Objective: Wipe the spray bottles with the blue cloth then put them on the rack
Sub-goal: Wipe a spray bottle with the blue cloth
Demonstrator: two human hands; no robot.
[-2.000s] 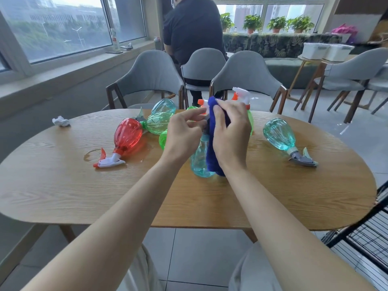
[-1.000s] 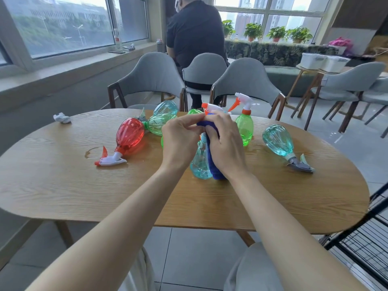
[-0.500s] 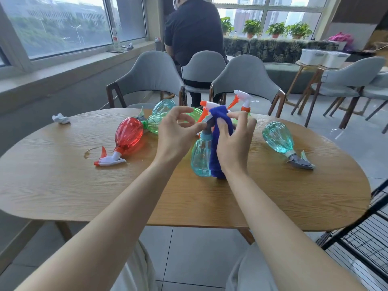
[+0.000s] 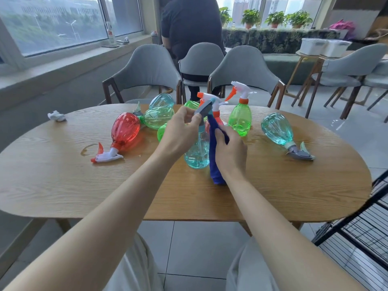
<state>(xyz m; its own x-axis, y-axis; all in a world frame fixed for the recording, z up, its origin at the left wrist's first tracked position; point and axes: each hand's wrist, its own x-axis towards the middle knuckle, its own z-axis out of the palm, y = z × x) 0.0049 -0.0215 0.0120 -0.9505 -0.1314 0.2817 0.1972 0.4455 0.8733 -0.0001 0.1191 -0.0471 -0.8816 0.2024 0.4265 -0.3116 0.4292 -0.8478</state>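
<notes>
A teal spray bottle (image 4: pixel 196 153) stands upright at the middle of the wooden table (image 4: pixel 63 181). My left hand (image 4: pixel 180 131) pinches its grey spray head. My right hand (image 4: pixel 231 152) grips the blue cloth (image 4: pixel 214 156) and holds it against the bottle's right side; the cloth hangs down to the tabletop. Behind stands a green bottle (image 4: pixel 240 118) with a white and orange head. A red bottle (image 4: pixel 125 132) lies on its side at the left and a teal bottle (image 4: pixel 277 129) lies at the right. The black wire rack (image 4: pixel 357 227) is at the lower right.
Several more green and teal bottles (image 4: pixel 158 116) lie at the back of the table, one upright behind my hands. A crumpled white tissue (image 4: pixel 56 116) sits at the far left edge. Grey chairs (image 4: pixel 147 70) stand behind the table and a person (image 4: pixel 189 24) sits beyond them.
My right hand has slid the blue cloth down from the spray head to the bottle's body. My left hand has closed its pinch on the now uncovered grey spray head.
</notes>
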